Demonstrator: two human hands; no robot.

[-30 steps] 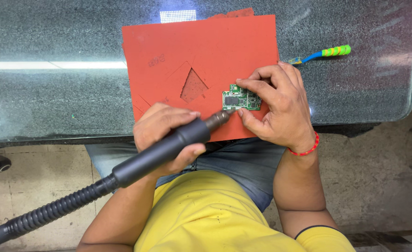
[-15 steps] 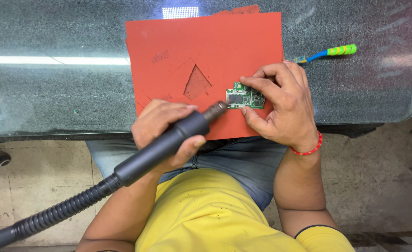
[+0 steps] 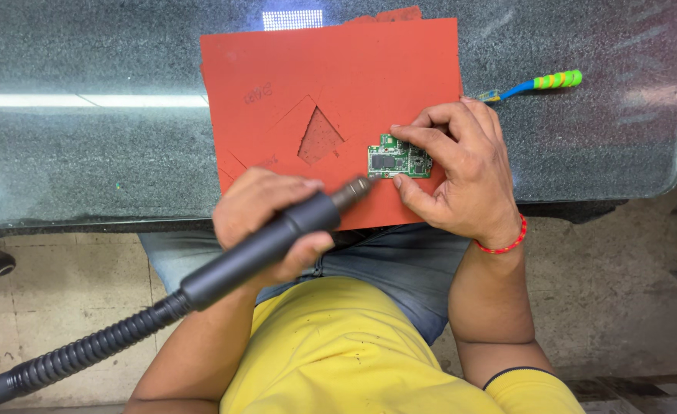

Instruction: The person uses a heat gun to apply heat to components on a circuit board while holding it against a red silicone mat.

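A small green circuit board lies on a red mat on the glass table. My right hand pins the board between thumb and fingers at its right side. My left hand grips a black hot-air tool, whose metal nozzle points at the board's lower left corner, almost touching it. A ribbed black hose runs from the tool down to the lower left.
The red mat has a triangular hole to the left of the board. A blue tool with a green and yellow handle lies on the dark glass tabletop at the right. The table's front edge runs just under my hands.
The view has shifted slightly. The nozzle stays at the board's lower left, and my right hand keeps holding the board in the same spot on the mat.
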